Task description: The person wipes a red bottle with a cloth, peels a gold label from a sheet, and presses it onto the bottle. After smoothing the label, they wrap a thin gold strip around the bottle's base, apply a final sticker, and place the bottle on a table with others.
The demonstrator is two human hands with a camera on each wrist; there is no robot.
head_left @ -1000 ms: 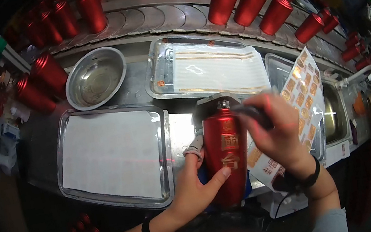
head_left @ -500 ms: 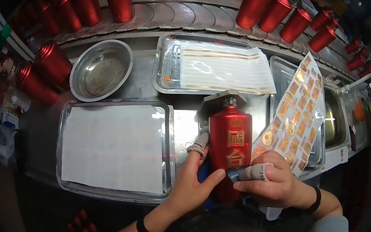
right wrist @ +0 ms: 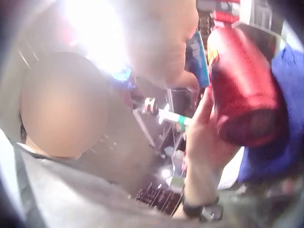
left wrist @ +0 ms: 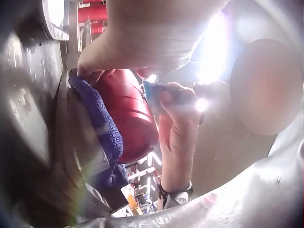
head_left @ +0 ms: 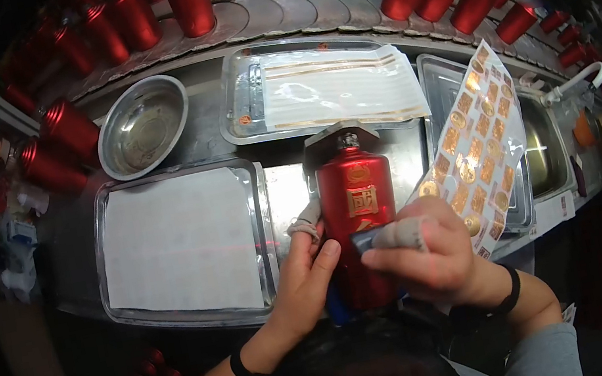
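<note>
A red bottle (head_left: 354,178) with gold raised characters lies with its neck pointing away from me. My left hand (head_left: 298,285) grips its left side, the thumb along the front and a pale cot on one finger. Between finger and thumb my right hand (head_left: 433,249) pinches a flat blue scraper-like piece (right wrist: 198,59), its edge right at the bottle's lower character. A pale cot covers a finger of this hand too. Under the bottle, a blue cloth (left wrist: 102,123) shows in the left wrist view. The bottle's neck stands before a dark angled rest (head_left: 339,131).
To the left is a tray with a white sheet (head_left: 179,250); behind it stands a metal bowl (head_left: 144,127). Gold-striped strips (head_left: 340,88) lie on another tray at the back. A sheet of gold stickers (head_left: 482,144) slants on the right near a sink (head_left: 550,160). Red bottles line a conveyor (head_left: 263,17).
My right hand has come down from near the bottle's neck to its lower front, with the blue piece against the lower character. The left hand keeps its grip. Bottles on the conveyor have shifted.
</note>
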